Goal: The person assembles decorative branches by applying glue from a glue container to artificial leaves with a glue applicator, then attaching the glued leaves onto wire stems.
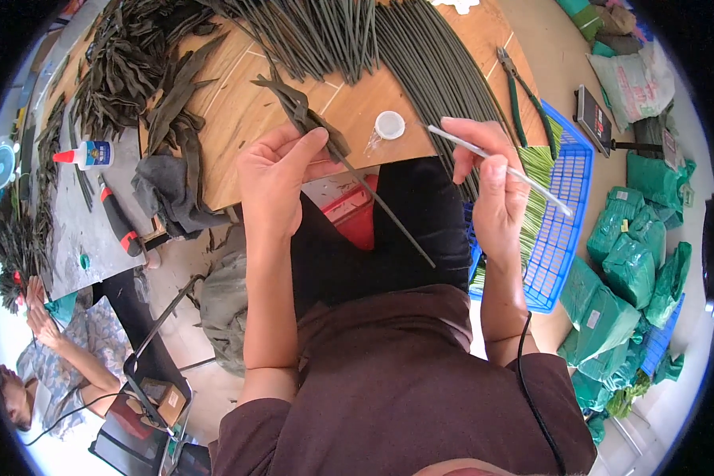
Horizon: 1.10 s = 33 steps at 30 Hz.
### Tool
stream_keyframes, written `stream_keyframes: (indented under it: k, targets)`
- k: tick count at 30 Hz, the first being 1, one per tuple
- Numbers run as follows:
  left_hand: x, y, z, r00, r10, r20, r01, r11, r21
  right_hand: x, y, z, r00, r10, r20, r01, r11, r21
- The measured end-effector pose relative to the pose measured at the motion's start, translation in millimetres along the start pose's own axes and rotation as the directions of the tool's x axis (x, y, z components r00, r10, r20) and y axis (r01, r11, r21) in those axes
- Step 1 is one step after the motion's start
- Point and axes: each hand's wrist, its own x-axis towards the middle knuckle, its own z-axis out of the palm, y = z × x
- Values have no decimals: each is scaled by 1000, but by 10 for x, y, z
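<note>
Over the near edge of the wooden table, my left hand (276, 170) pinches a thin dark green artificial stem (390, 216). Dark leaves (295, 103) sit at its upper end, and its bare end slants down to the right above my lap. In my right hand (496, 186) is a slim white stick (541, 187), held between thumb and fingers, one end pointing up left. That end is near a small round white dish (389, 124) on the table, apart from it. A whitish smear shows beside the dish.
Bundled dark stems (444, 71) and heaped leaves (123, 67) cover the far table. Green-handled pliers (523, 103) lie at right, above a blue basket (565, 226). A glue bottle (95, 154) and red-black tool (119, 222) lie left. Another person (71, 349) works at lower left.
</note>
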Motion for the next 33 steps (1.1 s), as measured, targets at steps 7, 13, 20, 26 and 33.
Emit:
stream_keyframes:
  k: [7,13,20,26,33]
  targets:
    - [-18,-53,-40,1000,-17,-7,17,999,37,22,166,144,985,143,-99,-140,990,33]
    - [-12,-36,-17,999,-44,-10,44,999,30,38,262,163,987,132,-95,-137,990,-41]
    - [3,-15,-7,996,-82,-23,83,996,27,37,253,178,984,164,-76,-166,985,-34]
    - [15,-18,6,994,-105,0,105,994,11,46,149,170,969,178,-173,-143,970,196]
    - [-28,12,88,997,-64,41,63,998,26,-74,40,229,981,192,-8,-170,889,425]
